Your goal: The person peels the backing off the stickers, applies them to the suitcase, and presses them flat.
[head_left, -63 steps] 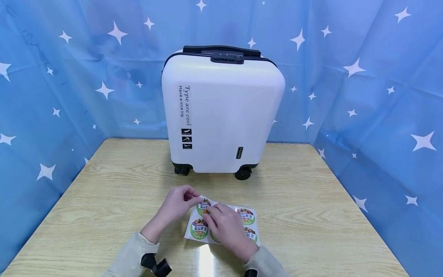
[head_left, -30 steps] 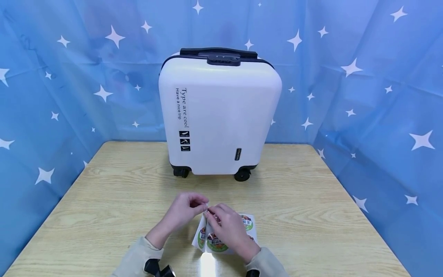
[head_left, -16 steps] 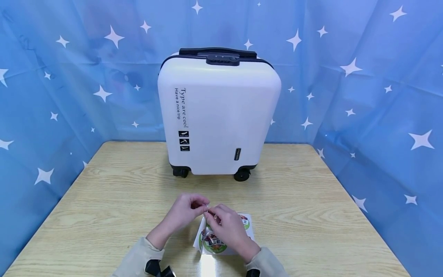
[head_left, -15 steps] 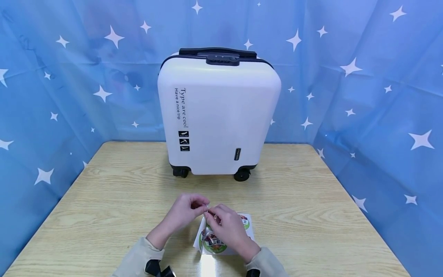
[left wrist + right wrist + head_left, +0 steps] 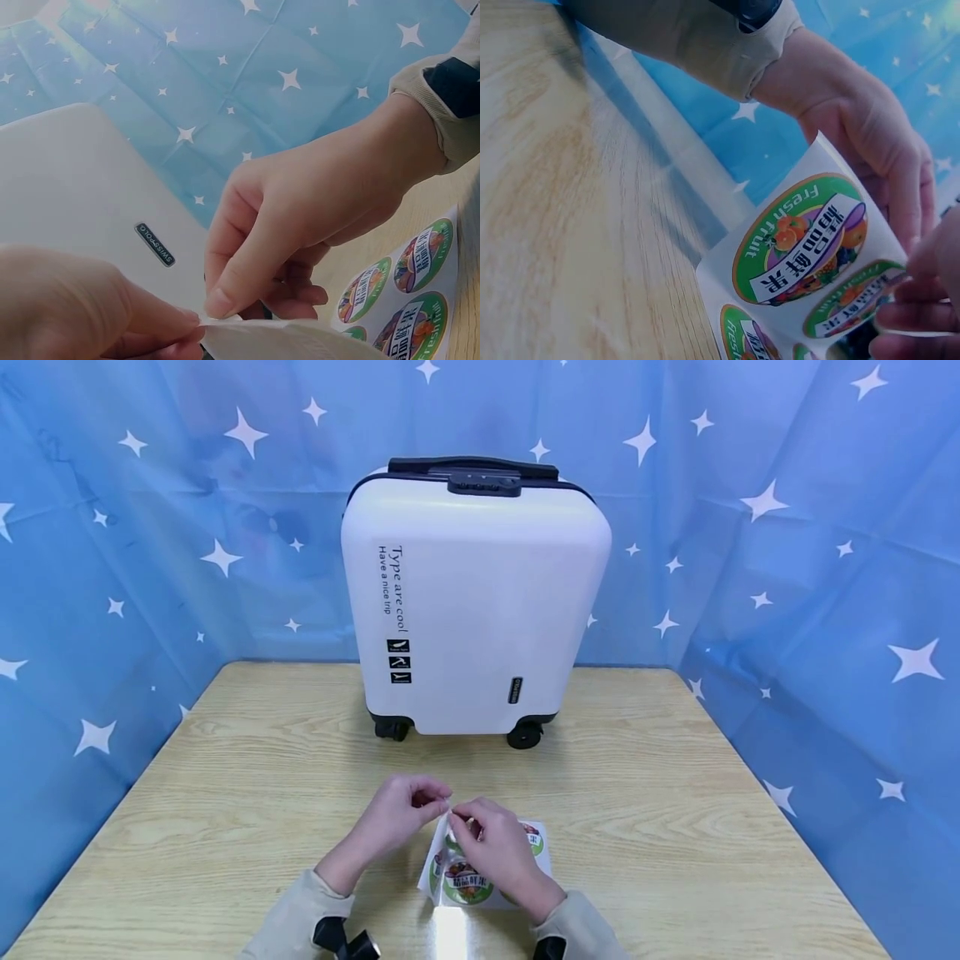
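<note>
A white sheet of round fruit stickers (image 5: 543, 860) lies partly lifted at the front of the table, its left side bent upward. My left hand (image 5: 393, 814) pinches the sheet's raised far edge between thumb and fingers. Right beside it, my right hand (image 5: 497, 845) pinches at the same edge, the two sets of fingertips almost touching. Green-rimmed stickers (image 5: 802, 240) printed "Fresh fruit" show on the raised part in the right wrist view. In the left wrist view the sheet's pale back (image 5: 281, 341) faces up below the fingertips. Whether a sticker edge has come loose cannot be told.
A white suitcase (image 5: 480, 602) with a black handle (image 5: 474, 466) stands upright on its wheels behind the hands. It rests on the wooden table (image 5: 660, 793). A blue star-patterned curtain (image 5: 810, 635) surrounds the back and sides.
Both hands have drawn together at the sheet's edge, and its left side has been bent up. Over the last half second the right hand's fingers have shifted slightly; the suitcase stays put.
</note>
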Available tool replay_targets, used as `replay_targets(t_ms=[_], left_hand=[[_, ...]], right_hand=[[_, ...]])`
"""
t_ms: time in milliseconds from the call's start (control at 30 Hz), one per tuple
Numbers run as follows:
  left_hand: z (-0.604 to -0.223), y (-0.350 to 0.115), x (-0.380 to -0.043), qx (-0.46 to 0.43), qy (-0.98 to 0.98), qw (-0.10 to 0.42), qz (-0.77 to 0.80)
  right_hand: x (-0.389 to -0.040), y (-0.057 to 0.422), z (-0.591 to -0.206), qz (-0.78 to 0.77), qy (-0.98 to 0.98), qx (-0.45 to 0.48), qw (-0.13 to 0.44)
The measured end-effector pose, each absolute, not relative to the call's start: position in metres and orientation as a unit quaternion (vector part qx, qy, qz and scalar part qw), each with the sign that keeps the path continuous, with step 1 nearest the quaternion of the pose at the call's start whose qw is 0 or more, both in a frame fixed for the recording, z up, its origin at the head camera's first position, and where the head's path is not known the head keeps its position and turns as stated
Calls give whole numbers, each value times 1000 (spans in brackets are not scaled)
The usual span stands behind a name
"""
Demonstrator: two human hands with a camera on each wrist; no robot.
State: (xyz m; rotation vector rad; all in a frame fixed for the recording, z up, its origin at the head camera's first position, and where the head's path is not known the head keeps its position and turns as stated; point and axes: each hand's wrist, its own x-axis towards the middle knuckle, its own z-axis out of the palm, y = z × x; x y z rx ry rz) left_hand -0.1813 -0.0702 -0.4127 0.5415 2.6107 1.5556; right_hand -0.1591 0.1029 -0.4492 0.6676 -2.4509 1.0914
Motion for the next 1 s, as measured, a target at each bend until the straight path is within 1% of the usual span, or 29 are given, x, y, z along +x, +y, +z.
replay_targets(t_ms=[233,800,1000], left_hand=[[-410,-72,-181,179,842,21,509],[-411,-74,-180,167,847,5,504],[-411,-76,-180,166,850,6,500]], right_hand=[[-161,103,-451,400,-861,246,195],[-158,106,-444,399,-888,184,134],[-159,107,-443,397,-888,186,134]])
